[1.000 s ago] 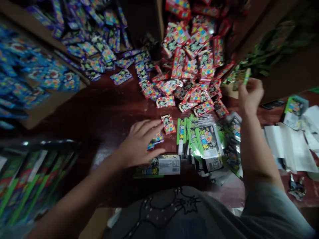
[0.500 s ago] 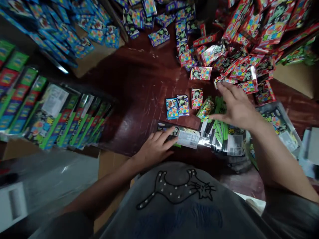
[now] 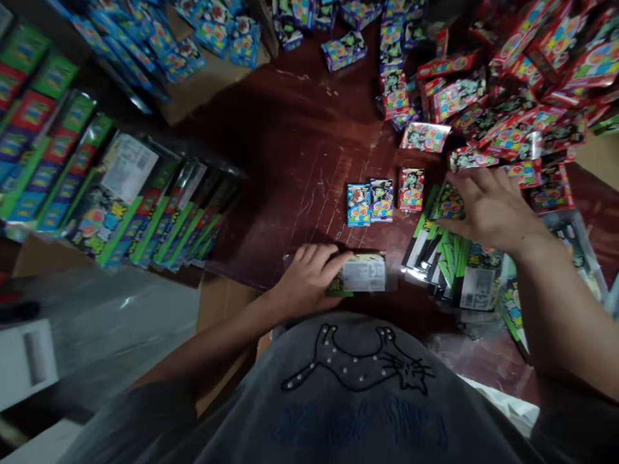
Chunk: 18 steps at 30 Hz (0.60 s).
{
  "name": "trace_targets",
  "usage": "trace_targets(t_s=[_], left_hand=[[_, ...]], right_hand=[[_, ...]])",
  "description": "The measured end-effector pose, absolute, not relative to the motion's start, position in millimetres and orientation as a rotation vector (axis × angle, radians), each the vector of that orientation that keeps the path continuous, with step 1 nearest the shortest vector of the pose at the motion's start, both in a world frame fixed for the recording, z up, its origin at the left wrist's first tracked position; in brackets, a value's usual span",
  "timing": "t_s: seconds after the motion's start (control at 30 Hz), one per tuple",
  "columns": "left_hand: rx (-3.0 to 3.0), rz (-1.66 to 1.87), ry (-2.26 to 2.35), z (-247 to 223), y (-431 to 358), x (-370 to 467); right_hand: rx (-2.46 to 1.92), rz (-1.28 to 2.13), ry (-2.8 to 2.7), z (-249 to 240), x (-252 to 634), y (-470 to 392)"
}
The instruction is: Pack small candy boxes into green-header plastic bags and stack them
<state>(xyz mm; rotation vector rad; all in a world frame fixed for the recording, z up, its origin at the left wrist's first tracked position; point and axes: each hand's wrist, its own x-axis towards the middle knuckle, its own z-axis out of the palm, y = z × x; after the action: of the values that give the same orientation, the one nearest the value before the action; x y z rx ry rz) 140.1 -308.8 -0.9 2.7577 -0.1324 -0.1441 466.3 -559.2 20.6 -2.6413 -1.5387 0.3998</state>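
Note:
My left hand (image 3: pixel 309 277) is closed over the left end of a flat printed pack (image 3: pixel 363 274) with a white label, in clear plastic, near the table's front edge. My right hand (image 3: pixel 500 209) has its thumb and fingers around a small green candy box (image 3: pixel 449 205). Beneath and beside it lies a fanned pile of flat black-and-green packs (image 3: pixel 447 264). A blue box (image 3: pixel 358 205), a purple box (image 3: pixel 382 200) and a red box (image 3: pixel 411 189) lie in a row left of my right hand.
Red boxes (image 3: pixel 512 135) are heaped at the back right, with purple boxes (image 3: pixel 344 51) at the back. Blue boxes (image 3: pixel 213 29) fill a carton at the back left. Filled display packs (image 3: pixel 116 193) stand in a row on the left. More flat packs (image 3: pixel 515 303) lie beneath my right forearm.
My view has shifted, so the table sits further right. My left hand's fingers have come together, and the flat pack has slid left. The green box now sits between my right thumb and fingers.

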Motion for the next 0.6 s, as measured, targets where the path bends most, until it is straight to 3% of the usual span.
trace_targets(t_s=[0.1,0.23,0.43,0.6], left_hand=[[2.790,-0.159,0.254,1,-287,111],[2.738,-0.120,0.538,-5,-271,90],[2.671,-0.107,0.620,-12,-266,97],[2.634,-0.152,0.513,-13,-257,102]], right_hand=[[-2.540,0.440,-1.738,19,481,-546],[-2.325,0.241,-1.863,9,461,-499],[-2.114,0.202,-2.064,-25,406,-449],[-2.154,0.224,-1.804,-33,389,-452]])
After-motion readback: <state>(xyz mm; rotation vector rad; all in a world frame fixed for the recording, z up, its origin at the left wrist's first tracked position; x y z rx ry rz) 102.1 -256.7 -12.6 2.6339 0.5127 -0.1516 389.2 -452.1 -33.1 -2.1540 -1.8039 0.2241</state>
